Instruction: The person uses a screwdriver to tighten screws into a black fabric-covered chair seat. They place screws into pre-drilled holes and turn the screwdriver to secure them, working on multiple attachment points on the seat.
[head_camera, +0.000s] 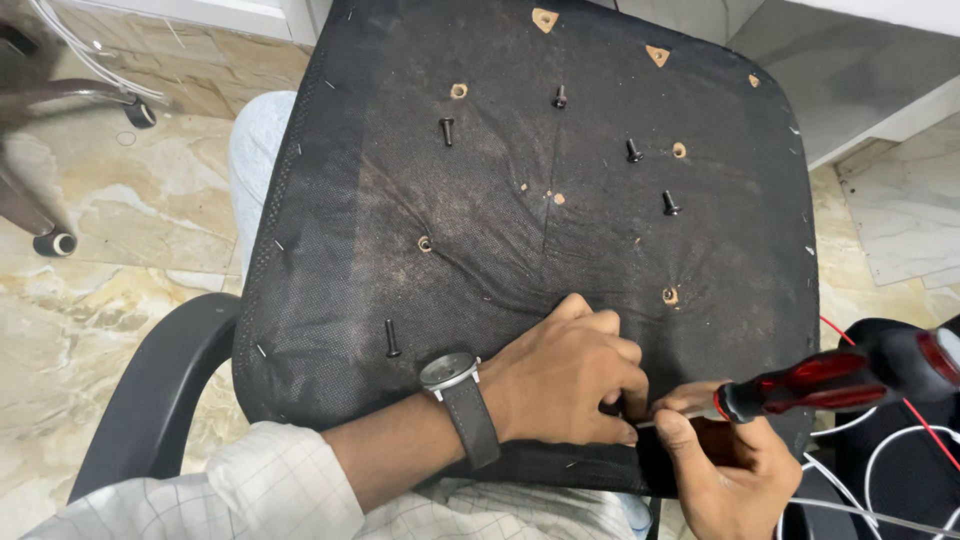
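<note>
An office or home workroom where furniture is being repaired on the floor.

A polished beige marble floor (120, 260) is seen, bordered by a pale skirting along the wall (200, 12). The wheeled base of another chair (55, 243) is parked at the left, and a white desk edge (880, 110) is seen at the upper right. An upturned office chair seat (520, 230), covered in dusty black fabric and studded with black bolts (446, 130), is laid across a black armrest (150, 400). Loose white and red cables (880, 450) are scattered at the right.
</note>
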